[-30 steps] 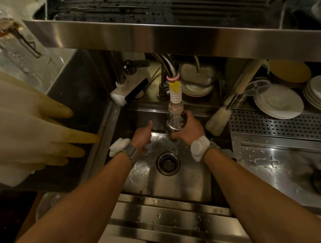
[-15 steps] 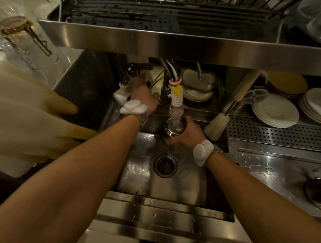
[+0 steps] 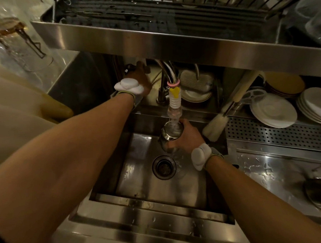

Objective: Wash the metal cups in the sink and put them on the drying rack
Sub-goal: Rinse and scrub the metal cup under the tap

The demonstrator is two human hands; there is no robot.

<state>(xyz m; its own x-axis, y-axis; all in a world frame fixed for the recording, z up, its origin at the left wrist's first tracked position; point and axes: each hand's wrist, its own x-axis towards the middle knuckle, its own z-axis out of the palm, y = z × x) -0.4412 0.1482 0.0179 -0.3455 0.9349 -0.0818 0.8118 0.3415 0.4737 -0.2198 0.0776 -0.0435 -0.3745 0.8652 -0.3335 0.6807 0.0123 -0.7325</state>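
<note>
Wrapped in right hand (image 3: 187, 139) grip: metal cup (image 3: 171, 135), mouth up right under faucet nozzle (image 3: 174, 103), above sink (image 3: 134, 175) drain (image 3: 164, 167). Up at tap lever (image 3: 130, 67) under shelf (image 3: 178, 46): left hand (image 3: 137, 79), grip hidden, cannot tell.

Two arms of one person, seen from above, bare from the lower frame edge to the fingers. The left hand (image 3: 139, 76) and the right hand (image 3: 189, 136) are bare too. Both wrists carry the same gear. The left wrist pod (image 3: 129, 86) is white, rounded and cushion-like, with a smaller raised lump on top. It is held on by the left strap (image 3: 137, 99), grey fabric edged with a thin yellow-green line. The right wrist pod (image 3: 200, 157) is a matching white lump with a faint seam across its middle. It sits on the right strap (image 3: 214, 155), grey with the same yellow-green edging
</note>
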